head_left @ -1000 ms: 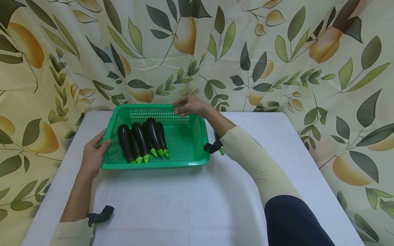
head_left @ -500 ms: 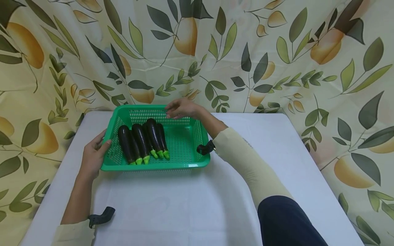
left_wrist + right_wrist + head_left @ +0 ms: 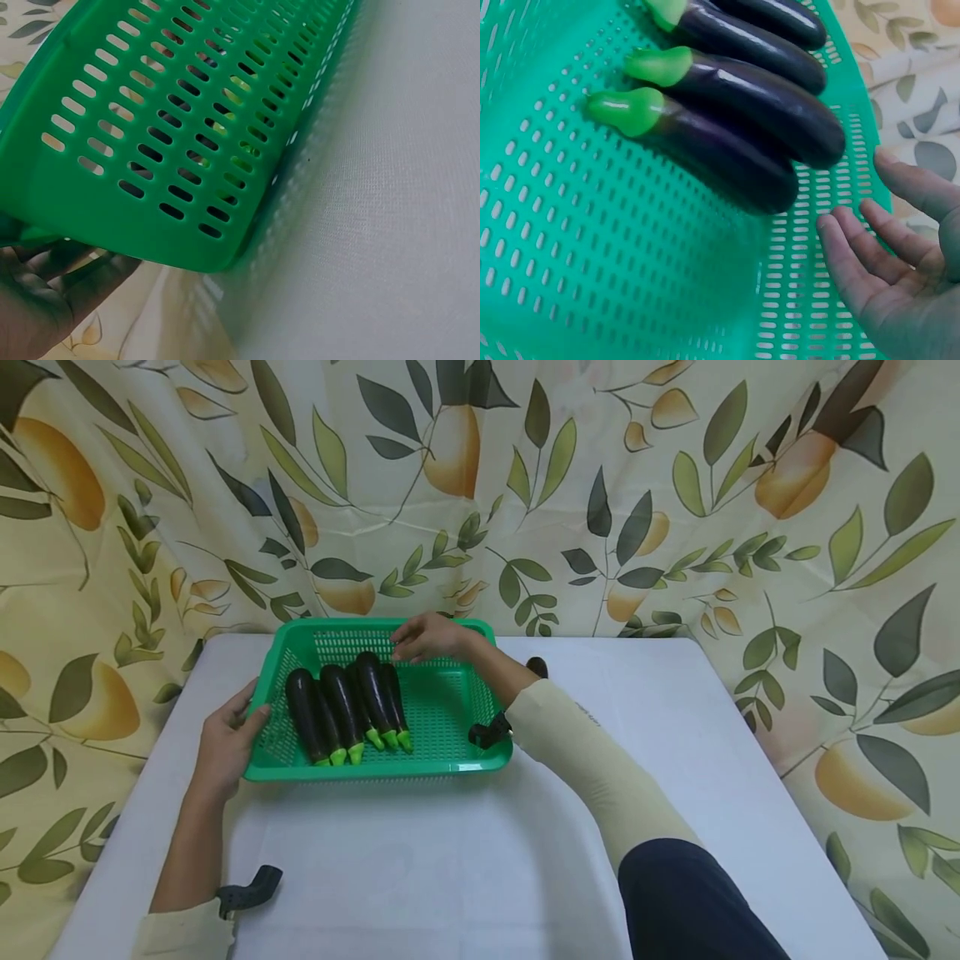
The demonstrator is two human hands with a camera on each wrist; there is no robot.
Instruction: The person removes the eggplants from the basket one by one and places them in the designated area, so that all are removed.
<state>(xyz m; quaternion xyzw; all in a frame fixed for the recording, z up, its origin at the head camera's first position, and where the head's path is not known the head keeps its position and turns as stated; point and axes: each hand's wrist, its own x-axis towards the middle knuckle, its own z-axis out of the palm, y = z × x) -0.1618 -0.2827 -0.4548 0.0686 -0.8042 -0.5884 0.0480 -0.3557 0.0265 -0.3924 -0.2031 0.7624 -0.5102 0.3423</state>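
Several dark purple eggplants (image 3: 341, 706) with green caps lie side by side in the left half of a green perforated plastic basket (image 3: 450, 767). At the basket's left end, my left hand (image 3: 227, 739) grips the rim, thumb on top. The left wrist view shows the fingers (image 3: 97, 281) of that hand under the basket's edge. Over the back part of the basket is my right hand (image 3: 427, 637), its fingers spread and holding nothing. In the right wrist view, the right hand (image 3: 900, 277) is close to the rounded end of the nearest eggplant (image 3: 727, 161), a small gap between them.
Another eggplant (image 3: 537, 667) lies on the white table (image 3: 600, 668) to the right of the basket, mostly hidden by my right forearm. A leaf-and-fruit patterned cloth (image 3: 525, 527) hangs right behind the table.
My right hand has moved left and down from the basket's back rim toward the eggplants. More of the eggplant outside the basket shows behind the forearm. My left hand keeps its hold.
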